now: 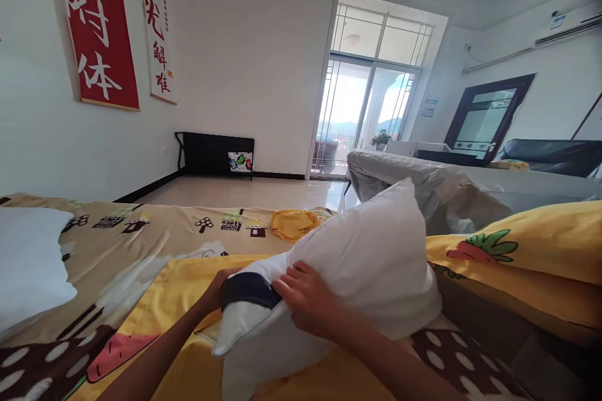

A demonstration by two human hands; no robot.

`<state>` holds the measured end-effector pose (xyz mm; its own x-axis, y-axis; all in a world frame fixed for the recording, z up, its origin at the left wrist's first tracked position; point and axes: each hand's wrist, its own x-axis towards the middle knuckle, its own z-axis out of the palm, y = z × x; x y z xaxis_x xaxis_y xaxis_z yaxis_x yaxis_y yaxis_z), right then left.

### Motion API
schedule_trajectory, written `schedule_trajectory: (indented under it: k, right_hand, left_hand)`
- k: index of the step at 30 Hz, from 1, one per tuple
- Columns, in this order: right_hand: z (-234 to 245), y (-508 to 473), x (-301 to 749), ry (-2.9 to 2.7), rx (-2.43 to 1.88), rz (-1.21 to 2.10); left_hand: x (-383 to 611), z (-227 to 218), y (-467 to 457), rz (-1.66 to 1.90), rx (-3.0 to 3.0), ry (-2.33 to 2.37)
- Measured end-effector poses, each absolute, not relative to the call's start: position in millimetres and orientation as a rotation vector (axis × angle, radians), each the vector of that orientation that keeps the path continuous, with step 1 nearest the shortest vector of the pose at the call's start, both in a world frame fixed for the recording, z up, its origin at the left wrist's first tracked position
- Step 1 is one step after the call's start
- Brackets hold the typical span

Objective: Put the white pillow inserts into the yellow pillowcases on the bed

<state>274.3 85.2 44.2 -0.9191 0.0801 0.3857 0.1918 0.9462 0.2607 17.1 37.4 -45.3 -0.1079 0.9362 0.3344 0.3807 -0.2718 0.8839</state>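
Note:
A white pillow [362,257] with a dark navy band lies tilted across a yellow pillowcase [183,291] printed with a carrot. My right hand [305,297] grips the pillow beside the band, its fingers curled into the white fabric. At the pillow's left end, next to the band, is my left hand [220,288]; its fingers are mostly hidden behind the pillow, so I cannot tell how they are closed. The pillowcase spreads beneath the pillow and both forearms.
A patterned bedspread [164,232] lies below, with a bunched yellow cloth [295,224] near its far edge. Another white pillow [32,269] is at left, a yellow carrot-print pillow [550,250] at right. Beyond stand a plastic-wrapped mattress [399,169] and a black folded frame [211,153].

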Motion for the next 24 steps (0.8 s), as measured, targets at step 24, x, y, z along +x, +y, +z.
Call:
schedule_trajectory:
  k: [24]
  right_hand:
    - [-66, 74, 272, -2.603, -0.223, -0.765]
  left_hand:
    - [-4, -72, 14, 0.91, 1.93, 1.985]
